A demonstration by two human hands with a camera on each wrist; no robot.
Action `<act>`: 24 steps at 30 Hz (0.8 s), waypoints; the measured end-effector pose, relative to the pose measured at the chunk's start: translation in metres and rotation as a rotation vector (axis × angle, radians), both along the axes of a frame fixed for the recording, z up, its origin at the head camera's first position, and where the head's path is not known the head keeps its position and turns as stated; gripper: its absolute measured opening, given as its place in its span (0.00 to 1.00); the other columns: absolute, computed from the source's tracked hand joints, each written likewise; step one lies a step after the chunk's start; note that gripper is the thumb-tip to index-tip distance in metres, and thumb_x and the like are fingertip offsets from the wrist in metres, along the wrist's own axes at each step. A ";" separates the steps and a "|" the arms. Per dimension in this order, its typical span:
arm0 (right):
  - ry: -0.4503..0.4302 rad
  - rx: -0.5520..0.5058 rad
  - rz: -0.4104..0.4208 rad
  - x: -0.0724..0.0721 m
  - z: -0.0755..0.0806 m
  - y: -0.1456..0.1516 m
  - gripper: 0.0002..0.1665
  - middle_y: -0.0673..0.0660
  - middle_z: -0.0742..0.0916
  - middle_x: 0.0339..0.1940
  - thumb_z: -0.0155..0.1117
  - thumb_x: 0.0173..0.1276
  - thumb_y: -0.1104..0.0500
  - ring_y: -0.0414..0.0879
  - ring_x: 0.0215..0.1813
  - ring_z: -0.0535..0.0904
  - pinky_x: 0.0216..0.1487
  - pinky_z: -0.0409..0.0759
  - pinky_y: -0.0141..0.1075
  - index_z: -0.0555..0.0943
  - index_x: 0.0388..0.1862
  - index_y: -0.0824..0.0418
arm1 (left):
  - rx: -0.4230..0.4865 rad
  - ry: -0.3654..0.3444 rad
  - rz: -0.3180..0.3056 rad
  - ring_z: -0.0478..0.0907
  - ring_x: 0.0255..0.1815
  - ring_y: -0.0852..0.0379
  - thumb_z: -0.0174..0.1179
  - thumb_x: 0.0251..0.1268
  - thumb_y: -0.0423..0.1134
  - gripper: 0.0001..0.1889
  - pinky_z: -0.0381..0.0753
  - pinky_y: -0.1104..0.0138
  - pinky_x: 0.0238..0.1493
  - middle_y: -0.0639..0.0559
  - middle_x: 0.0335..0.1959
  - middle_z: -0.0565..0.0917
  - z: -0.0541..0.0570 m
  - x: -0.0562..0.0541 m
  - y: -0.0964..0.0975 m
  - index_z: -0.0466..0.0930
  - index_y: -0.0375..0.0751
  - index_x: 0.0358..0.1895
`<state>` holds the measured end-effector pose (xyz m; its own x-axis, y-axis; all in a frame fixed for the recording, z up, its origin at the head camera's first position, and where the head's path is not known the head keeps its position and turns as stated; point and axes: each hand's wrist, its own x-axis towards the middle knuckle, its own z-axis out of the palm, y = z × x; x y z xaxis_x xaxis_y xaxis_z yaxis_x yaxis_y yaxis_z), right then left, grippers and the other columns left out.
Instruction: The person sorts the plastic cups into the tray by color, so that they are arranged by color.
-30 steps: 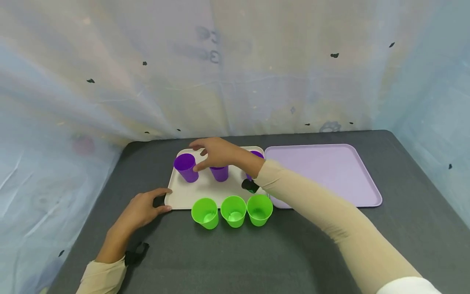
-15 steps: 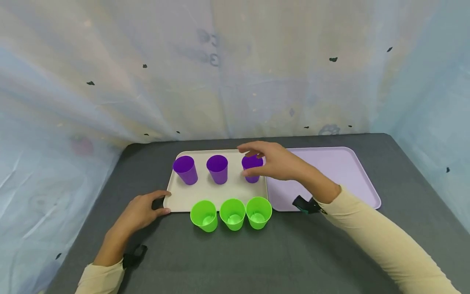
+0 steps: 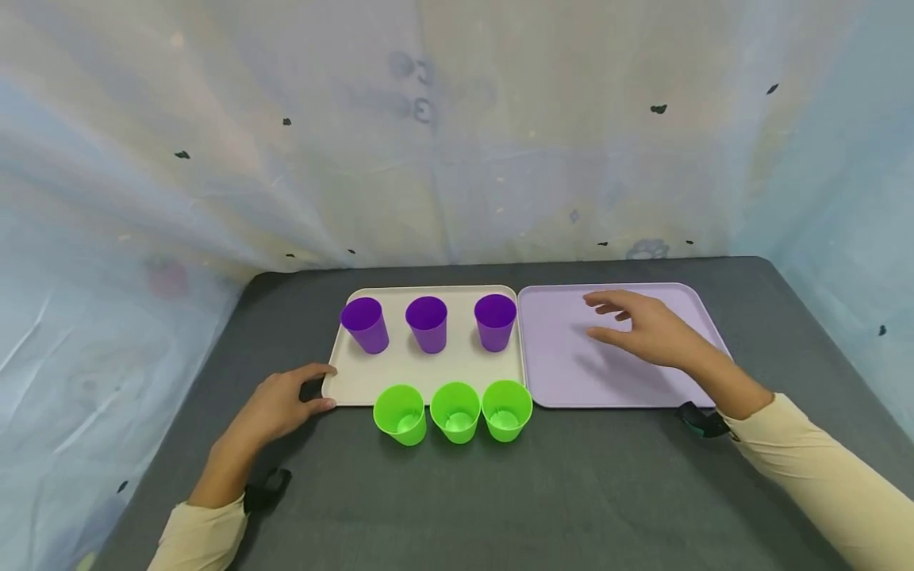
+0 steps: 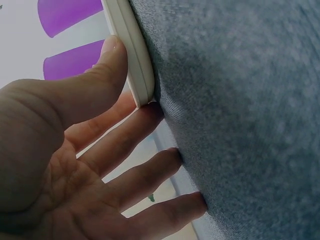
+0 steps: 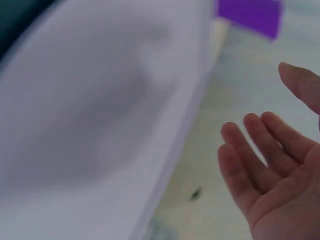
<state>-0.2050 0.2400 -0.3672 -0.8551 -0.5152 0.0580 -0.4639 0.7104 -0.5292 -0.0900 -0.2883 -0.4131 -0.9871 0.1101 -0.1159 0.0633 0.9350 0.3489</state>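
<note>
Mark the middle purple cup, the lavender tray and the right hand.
Middle purple cup (image 3: pixel 430 334): head view, outer wall.
Lavender tray (image 3: pixel 556 349): head view, bare floor.
Right hand (image 3: pixel 644 326): head view, its back.

Pale, faintly printed sheeting (image 3: pixel 500 174) (dotted with small dark patches (image 3: pixel 658 109)) hangs behind and beside a dark-grey table (image 3: pixel 485 507).

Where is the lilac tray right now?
In the head view, the lilac tray lies under the raised right hand, just right of the cream tray.
</note>
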 end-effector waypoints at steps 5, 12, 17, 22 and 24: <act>0.110 0.080 -0.031 -0.006 -0.016 0.052 0.29 0.63 0.83 0.62 0.65 0.71 0.51 0.59 0.59 0.82 0.56 0.80 0.56 0.75 0.67 0.64 | -0.002 -0.006 -0.003 0.78 0.59 0.32 0.70 0.61 0.45 0.26 0.76 0.38 0.57 0.36 0.59 0.82 0.000 0.000 0.001 0.78 0.43 0.62; 0.079 0.140 -0.169 -0.016 -0.024 0.112 0.29 0.65 0.84 0.60 0.65 0.71 0.49 0.61 0.56 0.82 0.51 0.81 0.51 0.76 0.66 0.60 | -0.008 -0.009 0.007 0.78 0.60 0.31 0.70 0.60 0.44 0.26 0.75 0.38 0.58 0.36 0.60 0.82 0.000 0.001 0.001 0.79 0.42 0.61; 0.061 0.143 -0.205 -0.017 -0.026 0.132 0.30 0.67 0.84 0.59 0.66 0.70 0.47 0.62 0.55 0.82 0.51 0.82 0.47 0.76 0.67 0.59 | -0.016 -0.011 0.009 0.77 0.61 0.31 0.70 0.61 0.44 0.26 0.75 0.38 0.58 0.36 0.60 0.82 0.000 0.001 0.000 0.78 0.42 0.62; 0.154 0.185 -0.188 -0.017 -0.031 0.147 0.28 0.63 0.85 0.57 0.69 0.67 0.48 0.53 0.52 0.82 0.42 0.77 0.24 0.79 0.64 0.58 | -0.009 -0.017 0.013 0.77 0.61 0.31 0.69 0.61 0.44 0.26 0.74 0.37 0.59 0.36 0.61 0.82 0.000 0.001 0.000 0.78 0.43 0.62; 0.186 0.183 -0.171 -0.016 -0.033 0.154 0.27 0.63 0.86 0.56 0.70 0.66 0.50 0.42 0.51 0.80 0.40 0.75 0.22 0.80 0.62 0.57 | -0.008 -0.020 0.014 0.77 0.61 0.31 0.69 0.62 0.44 0.26 0.74 0.37 0.59 0.36 0.61 0.81 0.001 0.002 0.001 0.78 0.42 0.62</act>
